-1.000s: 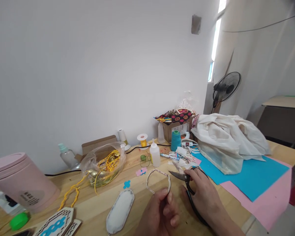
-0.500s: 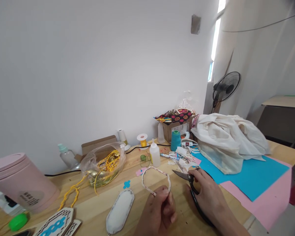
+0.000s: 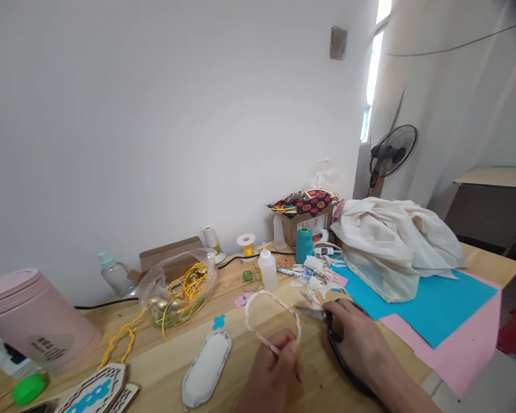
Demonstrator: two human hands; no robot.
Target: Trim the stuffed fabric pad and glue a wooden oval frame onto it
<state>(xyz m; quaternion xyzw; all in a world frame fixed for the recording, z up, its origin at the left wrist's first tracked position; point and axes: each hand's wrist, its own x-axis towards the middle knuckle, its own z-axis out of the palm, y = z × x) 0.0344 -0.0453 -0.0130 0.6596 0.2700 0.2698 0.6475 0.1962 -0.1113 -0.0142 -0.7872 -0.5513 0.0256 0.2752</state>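
A pale loop stands up from the left hand, its lower end pinched between thumb and fingers above the bench. The right hand grips black-handled scissors, their blades pointing left, with the tips just beside the loop's right side; whether they touch it, I cannot tell.

To the left of the left hand lies a white pad with a grey edge, and a blue paper flower sits just past its far end. Beyond the hands stand a white squeeze bottle and a teal cone of thread, with torn paper scraps between the cone and the right hand. Right of the right hand, a blue sheet overlaps a pink sheet, and a bulky white bag rests on the blue one. Far left of both hands is a pink bin.
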